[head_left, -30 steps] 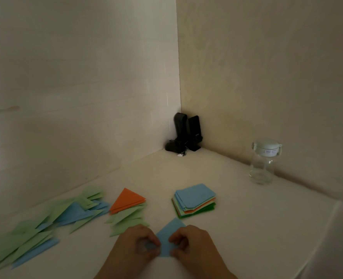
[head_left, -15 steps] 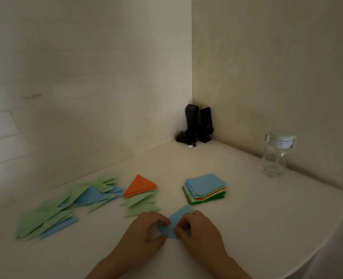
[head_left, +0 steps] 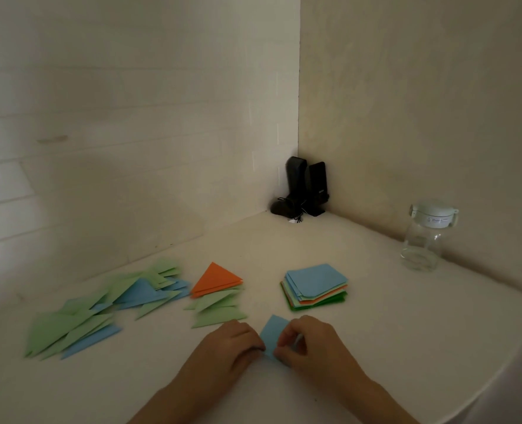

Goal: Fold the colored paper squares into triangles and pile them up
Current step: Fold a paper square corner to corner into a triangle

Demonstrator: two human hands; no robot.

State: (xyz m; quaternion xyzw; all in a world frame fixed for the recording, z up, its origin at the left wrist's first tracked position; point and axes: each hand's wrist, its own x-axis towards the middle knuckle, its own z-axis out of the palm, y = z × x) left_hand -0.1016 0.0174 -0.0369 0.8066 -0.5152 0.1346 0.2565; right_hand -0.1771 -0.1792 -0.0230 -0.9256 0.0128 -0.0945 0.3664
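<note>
Two hands at the near edge of the white bench (head_left: 376, 316), head view only. Left hand (head_left: 229, 350) palm down, fingers curled, fingertips on the left edge of a blue sheet (head_left: 272, 333); it seems to pinch or press that edge, exact grip partly hidden. Right hand (head_left: 311, 344) fingers curled, pinching the sheet's right edge between thumb and fingers. Sheet sits between the two hands, its far corner pointing away, lower part covered by the fingers; fold state hard to tell.

Just beyond the hands, right of centre: stack of squares (head_left: 315, 286), blue on top, then light green, orange, dark green at the bottom, edges fanned a bit. Left of the stack, apart from it: orange triangle (head_left: 215, 280) on top of a small pile of green triangles (head_left: 220, 313). Further left: loose spread of green and blue triangles (head_left: 100, 313), overlapping, not neatly piled, slightly blurred.

Far corner against the walls: two upright black speakers (head_left: 308, 186), with a dark rounded item and cable at their base. Right side by the wall: clear bottle (head_left: 422, 240) with a pale lid, upright, well apart from the paper.
</note>
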